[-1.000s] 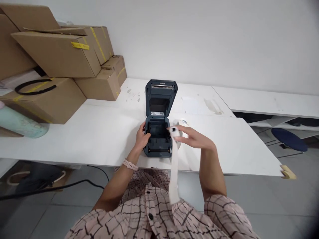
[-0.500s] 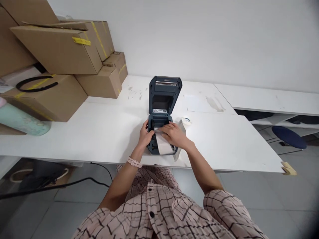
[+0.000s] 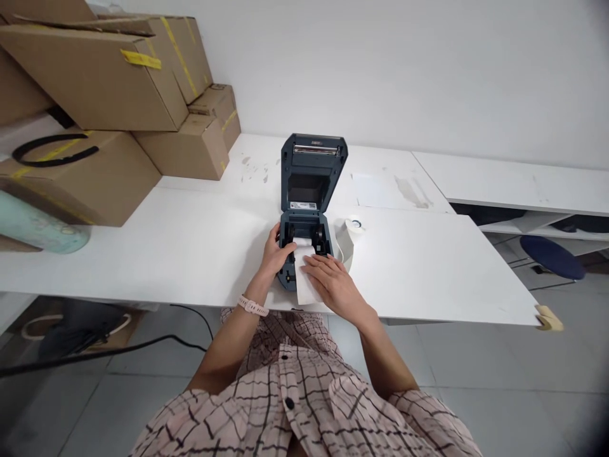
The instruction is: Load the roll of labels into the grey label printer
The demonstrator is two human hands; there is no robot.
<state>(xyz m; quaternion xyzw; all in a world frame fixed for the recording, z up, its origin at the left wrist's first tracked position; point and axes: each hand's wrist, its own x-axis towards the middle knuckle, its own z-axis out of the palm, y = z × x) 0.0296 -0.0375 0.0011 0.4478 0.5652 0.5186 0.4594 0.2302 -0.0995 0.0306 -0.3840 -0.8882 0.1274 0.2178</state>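
Observation:
A dark label printer (image 3: 314,166) sits on the white table with its lid tipped up and back. Out of its body runs a white paper strip (image 3: 306,279), which reaches over the printer's front edge. My left hand (image 3: 274,252) is wrapped round the printer's left side, its thumb over the inner edge at the strip. Laid flat, my right hand (image 3: 333,282) has its fingers stretched across the strip and the printer's right side. A white roll (image 3: 354,225) with a loose length of paper stands just right of the printer.
Cardboard boxes (image 3: 90,82) are stacked at the left, with a black headband (image 3: 52,155) on one. A mint-green bottle (image 3: 42,222) lies before them. The white table (image 3: 428,266) ends near my body. A blue stool (image 3: 552,257) stands at the right.
My right hand has slid toward me and flattened along the paper strip. The strip now lies straighter and extends past the printer's front. My left hand keeps its place on the printer.

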